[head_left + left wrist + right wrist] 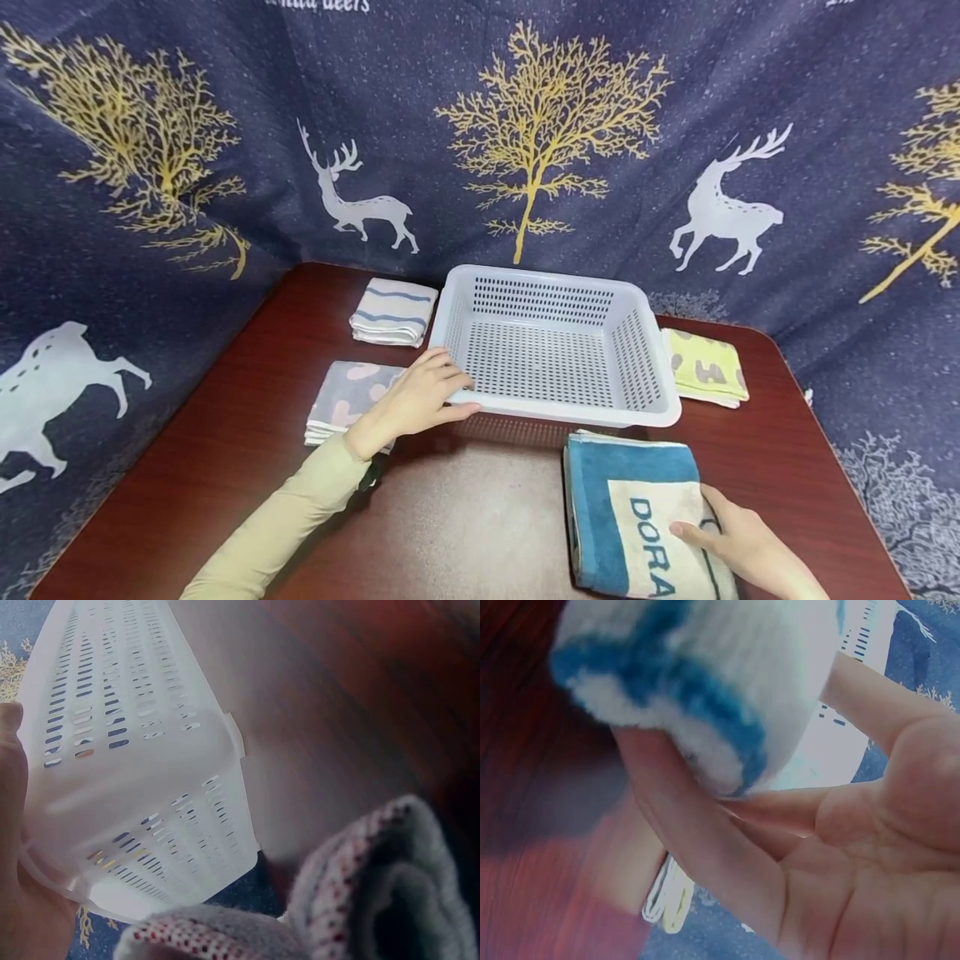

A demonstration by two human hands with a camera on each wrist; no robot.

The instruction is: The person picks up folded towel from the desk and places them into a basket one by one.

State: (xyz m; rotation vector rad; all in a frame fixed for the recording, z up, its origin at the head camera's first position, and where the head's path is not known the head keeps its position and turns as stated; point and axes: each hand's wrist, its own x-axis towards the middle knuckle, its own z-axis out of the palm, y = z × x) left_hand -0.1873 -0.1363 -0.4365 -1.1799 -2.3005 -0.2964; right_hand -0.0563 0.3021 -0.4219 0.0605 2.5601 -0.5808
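Observation:
My left hand [427, 390] grips the near left corner of a pale perforated plastic basket [637, 421], its fingers over the rim. The left wrist view shows the outside wall of the same basket [90, 787] beside that hand. My right hand [746, 542] holds the right edge of a folded blue and white towel [592, 517] lettered "DORA", thumb on top. In the right wrist view the fingers [697, 825] reach under the folded edge of the towel [765, 682]. The basket stands behind this towel.
A folded grey and pink towel [337, 400] lies partly behind my left forearm. Behind it is a white towel with blue stripes [393, 312], left of the basket. A yellow towel [705, 367] lies to the basket's right. A dark patterned cloth [600, 225] hangs behind the brown table [465, 508].

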